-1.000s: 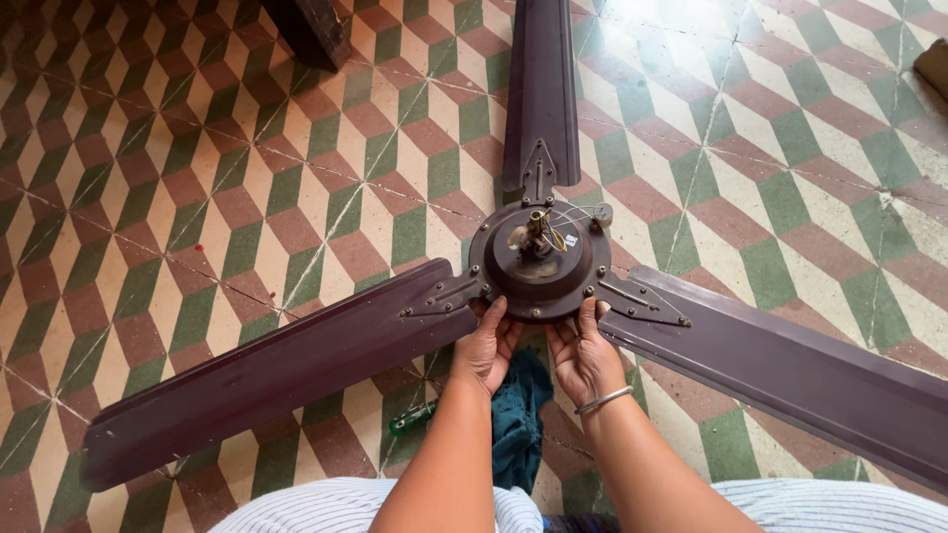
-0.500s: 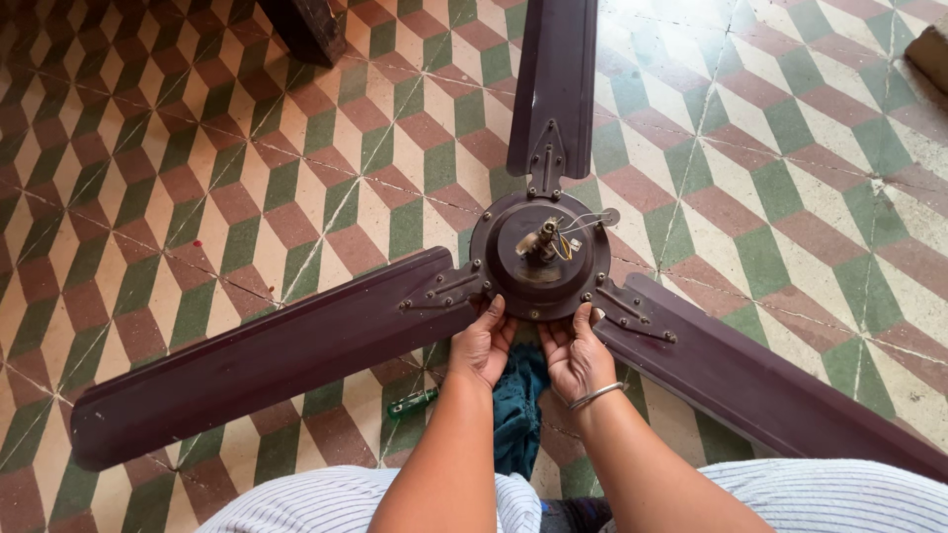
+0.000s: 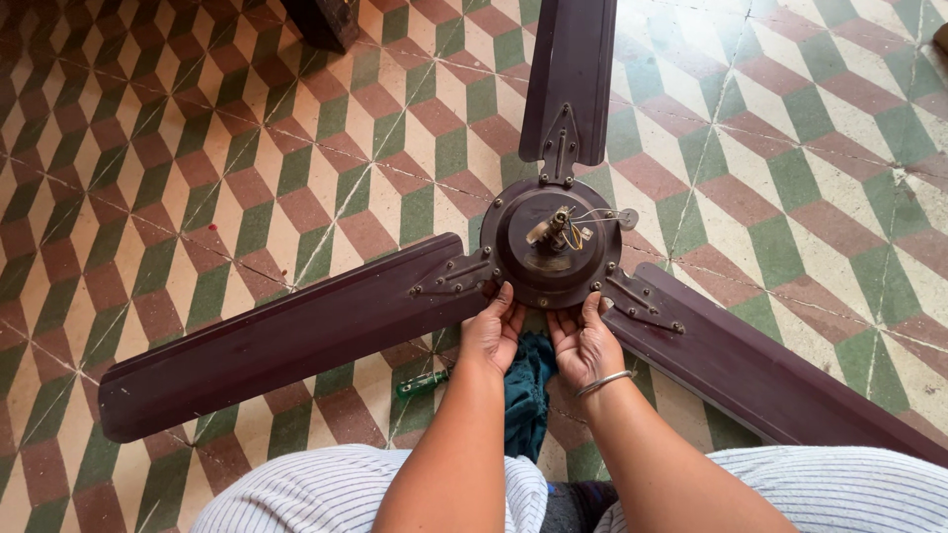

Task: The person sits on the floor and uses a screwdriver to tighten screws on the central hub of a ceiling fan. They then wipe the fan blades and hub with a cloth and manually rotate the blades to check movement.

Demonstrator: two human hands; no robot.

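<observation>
Dark brown three-bladed metal ceiling fan [image 3: 553, 247] held above a floor of green, maroon and cream cube-pattern tiles [image 3: 197, 197], motor hub facing up.

Left hand [image 3: 491, 331]: grip closed on the near rim of the round hub, fingers curled up over its edge, beside the bracket of the left blade [image 3: 286, 341].

Right hand [image 3: 585, 341]: grip likewise grasping the near rim of the hub, fingers spread upward against it; a silver bangle [image 3: 604, 382] sits at the wrist. The two hands are just beside each other, thumbs near.

Hub centre: a short shaft stub with yellow and pale wires [image 3: 578, 232] coming out.

Below the hands, on the floor: a crumpled blue cloth [image 3: 523, 395] and, to its left, a small green-handled tool [image 3: 423, 383]. Striped white fabric covers the knees at the bottom edge.
</observation>
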